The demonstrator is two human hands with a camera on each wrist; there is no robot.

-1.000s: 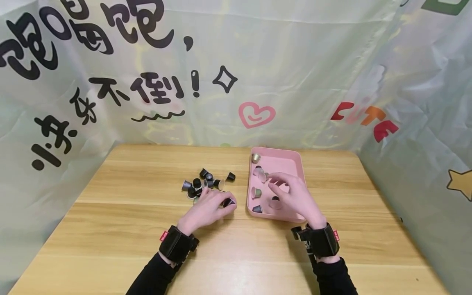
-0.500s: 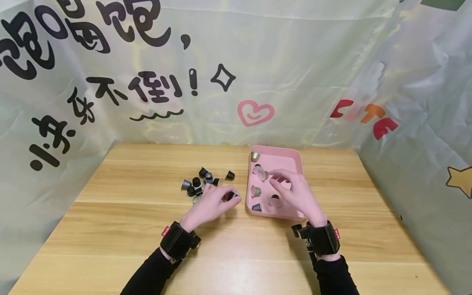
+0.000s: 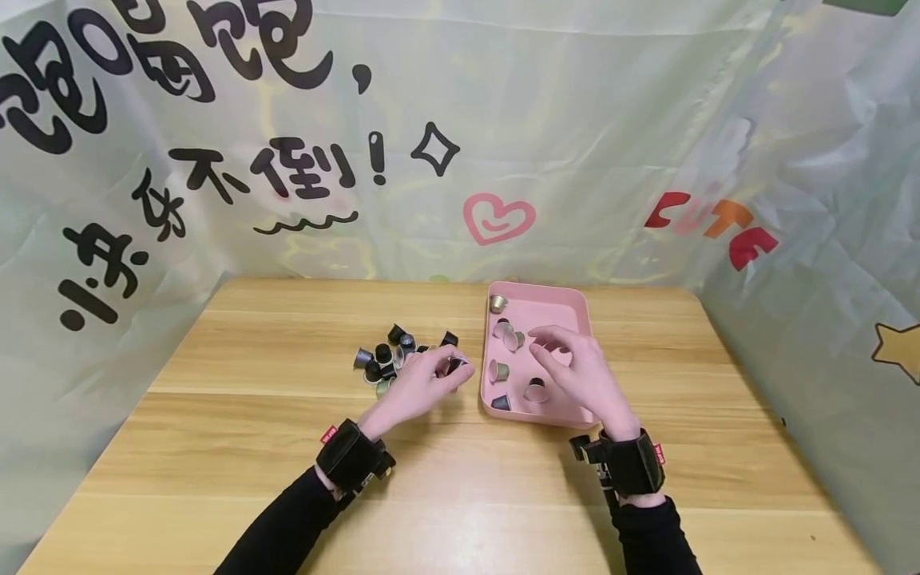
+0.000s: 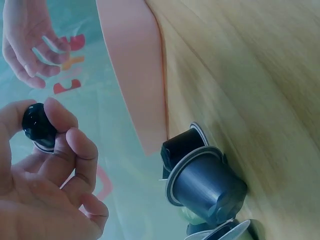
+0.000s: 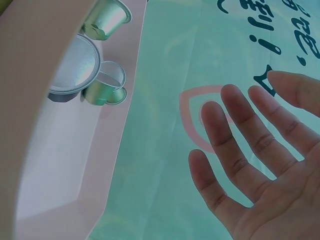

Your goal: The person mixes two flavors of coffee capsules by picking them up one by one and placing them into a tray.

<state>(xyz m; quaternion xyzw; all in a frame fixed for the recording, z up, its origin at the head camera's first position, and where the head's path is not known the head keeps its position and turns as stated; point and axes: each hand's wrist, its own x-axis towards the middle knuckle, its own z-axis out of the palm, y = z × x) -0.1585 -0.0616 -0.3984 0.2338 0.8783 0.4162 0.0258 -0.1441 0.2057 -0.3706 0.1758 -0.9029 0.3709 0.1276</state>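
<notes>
My left hand (image 3: 420,385) pinches a black coffee capsule (image 4: 40,127) between thumb and fingers, raised above the table just left of the pink tray (image 3: 546,297). In the left wrist view the capsule's dark body shows, with a bit of its pale rim below. Over the tray hovers my right hand (image 3: 580,371), fingers spread and relaxed, nothing in them. Several capsules lie in the tray, among them a green one (image 3: 499,371), a black one (image 3: 536,390) and a gold one (image 3: 498,303).
Left of the tray, several mostly dark capsules (image 3: 383,354) lie in a loose pile on the wooden table (image 3: 287,447). A printed cloth (image 3: 589,144) hangs behind the table and along its sides.
My left hand has lifted the black capsule and carried it a little right and away from me, toward the tray. The right hand has stayed nearly still over the tray.
</notes>
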